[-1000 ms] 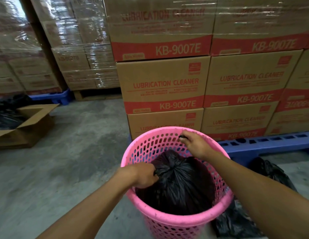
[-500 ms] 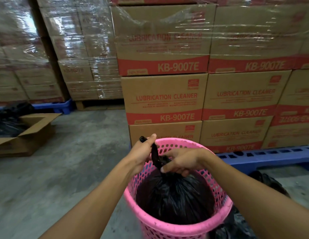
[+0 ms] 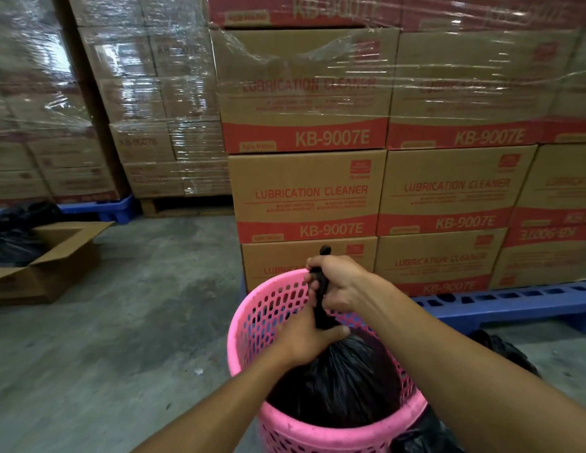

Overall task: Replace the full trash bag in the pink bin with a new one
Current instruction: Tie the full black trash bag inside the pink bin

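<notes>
The bin (image 3: pixel 278 308) sits low and right of centre in the frame: a round pink plastic basket with oval holes all over its wall and a thick smooth rim. Inside it is the bag (image 3: pixel 337 380), black, glossy and finely creased, bulging to fill most of the bin. Its mouth is gathered into a tight twisted neck that rises straight up above the far rim.

The right hand (image 3: pixel 337 286) is clenched around the upper part of that neck, with a short black tip poking out above the fist. The left hand (image 3: pixel 304 338) grasps the neck lower down, just where it meets the bulging body, thumb laid across the plastic. The two hands touch one another, stacked along the twist.

A second black bag (image 3: pixel 501 351) lies on the floor at the lower right, just beside the bin. Behind stand stacked cartons (image 3: pixel 308 191) printed "LUBRICATION CLEANER KB-9007E" on a blue pallet (image 3: pixel 514 302). At left centre an open box (image 3: pixel 56 253) rests on the concrete.
</notes>
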Demonstrator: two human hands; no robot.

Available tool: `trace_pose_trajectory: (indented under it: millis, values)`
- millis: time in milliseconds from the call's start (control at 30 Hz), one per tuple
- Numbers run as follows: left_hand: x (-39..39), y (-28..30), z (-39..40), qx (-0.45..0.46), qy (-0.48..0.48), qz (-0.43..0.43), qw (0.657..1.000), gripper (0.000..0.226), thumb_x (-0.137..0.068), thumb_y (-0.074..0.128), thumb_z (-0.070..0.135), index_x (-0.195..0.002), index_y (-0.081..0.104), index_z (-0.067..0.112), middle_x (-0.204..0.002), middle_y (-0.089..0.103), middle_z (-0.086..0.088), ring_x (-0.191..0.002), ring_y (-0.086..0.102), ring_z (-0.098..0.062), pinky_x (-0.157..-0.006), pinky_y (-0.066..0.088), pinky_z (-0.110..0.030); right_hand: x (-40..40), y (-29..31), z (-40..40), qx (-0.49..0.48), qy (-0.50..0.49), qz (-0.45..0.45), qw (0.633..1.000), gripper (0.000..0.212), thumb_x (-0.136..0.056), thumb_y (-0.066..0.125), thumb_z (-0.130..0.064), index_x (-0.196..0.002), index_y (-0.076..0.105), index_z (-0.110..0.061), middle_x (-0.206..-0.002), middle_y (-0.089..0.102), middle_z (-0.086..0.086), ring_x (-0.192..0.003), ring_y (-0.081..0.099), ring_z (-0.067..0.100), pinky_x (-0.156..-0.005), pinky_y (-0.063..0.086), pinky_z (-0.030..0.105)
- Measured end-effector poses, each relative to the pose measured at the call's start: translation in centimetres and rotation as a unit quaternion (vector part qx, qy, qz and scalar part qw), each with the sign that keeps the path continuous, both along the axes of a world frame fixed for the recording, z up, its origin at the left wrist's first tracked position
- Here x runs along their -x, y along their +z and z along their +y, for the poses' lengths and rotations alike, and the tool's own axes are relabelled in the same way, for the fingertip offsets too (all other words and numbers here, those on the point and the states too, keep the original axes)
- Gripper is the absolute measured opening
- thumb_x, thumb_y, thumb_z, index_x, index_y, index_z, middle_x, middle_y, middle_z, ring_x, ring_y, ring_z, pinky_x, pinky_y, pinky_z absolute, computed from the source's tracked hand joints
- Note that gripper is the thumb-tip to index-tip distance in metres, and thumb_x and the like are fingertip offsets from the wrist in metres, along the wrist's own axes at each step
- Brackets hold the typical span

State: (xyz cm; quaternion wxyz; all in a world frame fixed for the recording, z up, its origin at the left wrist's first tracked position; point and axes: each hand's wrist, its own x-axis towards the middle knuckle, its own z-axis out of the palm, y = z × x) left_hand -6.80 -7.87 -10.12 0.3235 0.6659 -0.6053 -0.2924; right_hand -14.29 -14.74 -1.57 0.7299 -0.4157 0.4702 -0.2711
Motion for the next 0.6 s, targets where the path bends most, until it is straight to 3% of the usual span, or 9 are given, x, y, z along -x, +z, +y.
trace_pose_trajectory:
  millis: [100,200,333,467,533,600]
  values:
    - [0.5,-1.0,-1.1,-0.014,0.098,-0.004,0.995,0.054,-0.081,0.041,0.056,-0.123,0.053,0.024,-0.089,0.074,-0.008,-0.088,0.069,-0.029,-0.09,0.051,-0.046,-0.8,0.4,0.4,0.016,0.013,0.012,1.0,0.023,-0.095,0.047,-0.01,-0.074,0.053,-0.01,-0.048,0.051,0.006,-0.045,0.038,0.015,-0.049,0.033,0.028]
    - [-0.1,-0.5,-0.9,-0.017,0.07,0.058,0.996,0.027,-0.098,0.041,0.037,-0.099,0.064,0.022,-0.065,0.067,0.004,-0.06,0.059,-0.011,-0.074,0.048,-0.033,0.3,0.5,-0.4,0.014,0.025,0.01,1.0,0.028,-0.097,0.045,-0.016,-0.072,0.055,-0.011,-0.057,0.057,0.009,-0.051,0.046,0.017,-0.057,0.038,0.03]
    - [-1.5,-0.2,-0.4,-0.055,0.033,0.202,0.977,0.033,-0.102,0.043,0.03,-0.113,0.068,0.01,-0.075,0.072,0.003,-0.061,0.06,-0.002,-0.059,0.046,-0.012,4.0,-0.7,-2.7,-0.006,0.055,0.019,0.998,0.03,-0.098,0.046,-0.029,-0.077,0.062,-0.015,-0.067,0.067,0.005,-0.063,0.056,0.017,-0.062,0.042,0.031]
    - [-1.9,0.0,-0.6,-0.104,0.085,0.361,0.923,0.032,-0.101,0.046,0.032,-0.109,0.068,0.01,-0.076,0.076,-0.004,-0.059,0.066,-0.008,-0.053,0.05,-0.015,6.4,-2.4,-4.2,0.058,0.063,0.073,0.994,0.029,-0.098,0.053,-0.03,-0.083,0.071,-0.012,-0.083,0.068,0.008,-0.075,0.06,0.02,-0.07,0.048,0.033]
    - [-2.1,0.2,-0.8,-0.122,0.101,0.394,0.905,0.026,-0.1,0.049,0.03,-0.103,0.069,0.014,-0.079,0.078,-0.004,-0.065,0.066,-0.011,-0.058,0.051,-0.017,7.0,-2.6,-4.2,0.071,0.085,0.042,0.993,0.029,-0.099,0.054,-0.026,-0.083,0.071,-0.009,-0.101,0.071,0.014,-0.091,0.067,0.026,-0.078,0.054,0.034]
    - [-2.5,0.3,-1.1,-0.132,0.113,0.411,0.895,0.022,-0.098,0.053,0.025,-0.107,0.069,0.013,-0.084,0.078,-0.005,-0.068,0.064,-0.012,-0.064,0.052,-0.018,7.6,-2.5,-3.6,0.059,0.146,-0.008,0.988,0.026,-0.101,0.05,-0.02,-0.086,0.066,-0.007,-0.103,0.073,0.018,-0.094,0.072,0.028,-0.081,0.058,0.034]
